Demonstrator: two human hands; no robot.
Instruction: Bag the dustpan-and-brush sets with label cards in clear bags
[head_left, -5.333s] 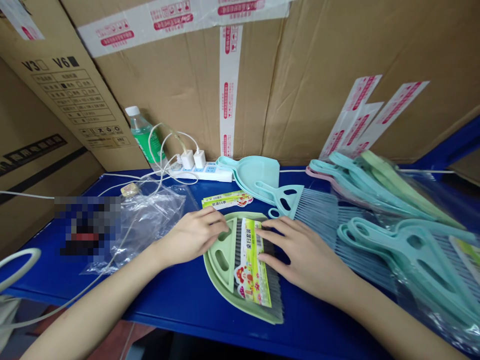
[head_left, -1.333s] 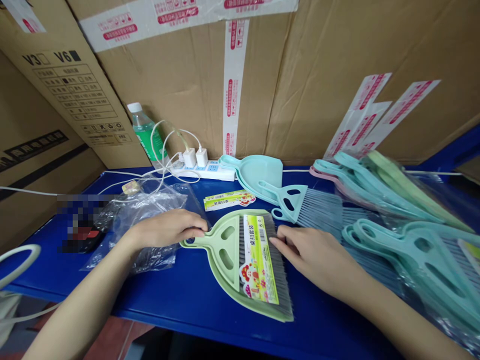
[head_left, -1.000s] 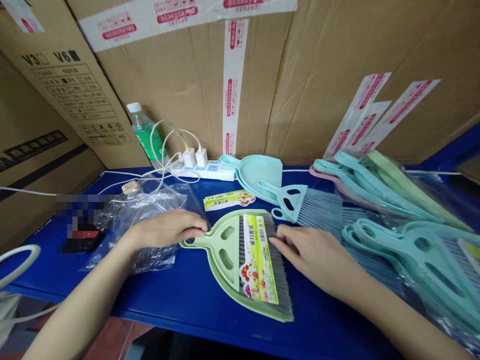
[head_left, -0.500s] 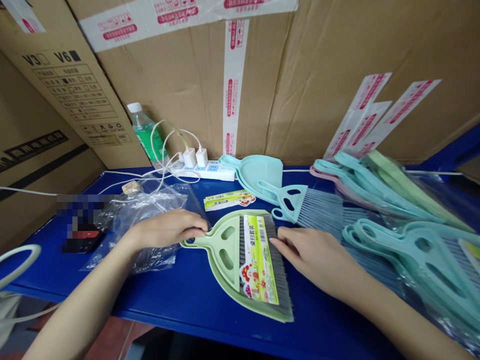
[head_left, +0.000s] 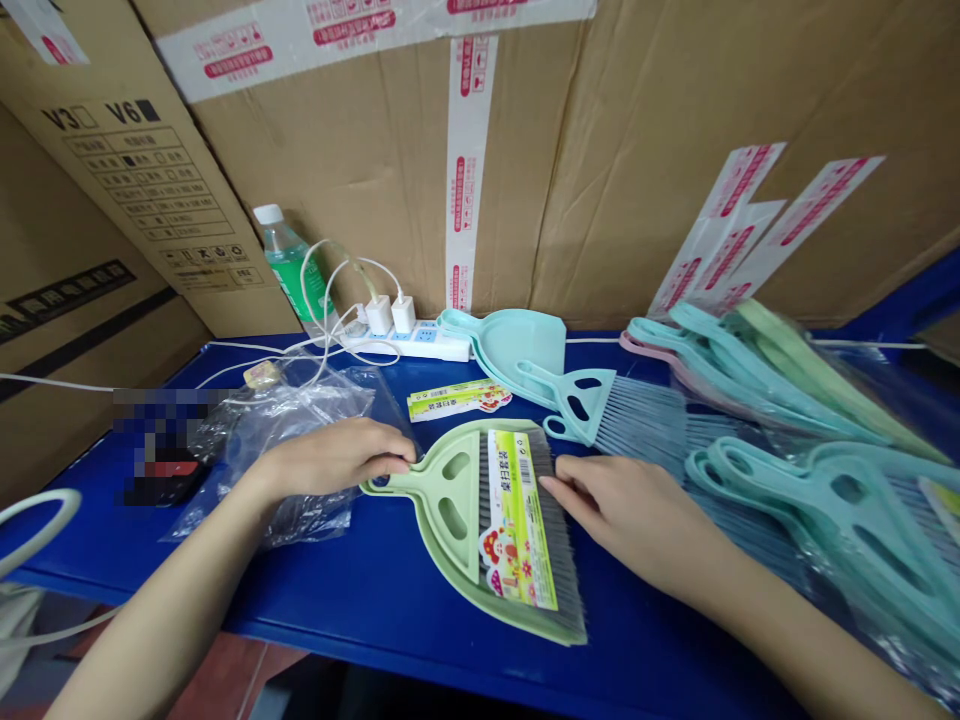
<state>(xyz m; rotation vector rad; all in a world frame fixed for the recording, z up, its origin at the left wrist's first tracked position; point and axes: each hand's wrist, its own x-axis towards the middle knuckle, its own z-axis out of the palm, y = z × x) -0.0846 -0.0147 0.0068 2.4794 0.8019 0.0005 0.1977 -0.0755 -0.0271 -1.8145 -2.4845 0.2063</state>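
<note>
Lying flat, green dustpan, grey brush nested inside, yellow-green label

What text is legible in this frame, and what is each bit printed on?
"V3" and "V6": on the cardboard box, top left.
Red print on the tape strip: too small.
Card across the brush in the green dustpan: characters blurred.
Bottle label: unreadable.

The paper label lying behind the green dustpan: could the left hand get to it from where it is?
Probably yes. The paper label lies uncovered on the blue table, just beyond the left hand, nothing between. The hand would first have to release the green dustpan, whose handle it pinches.
</note>
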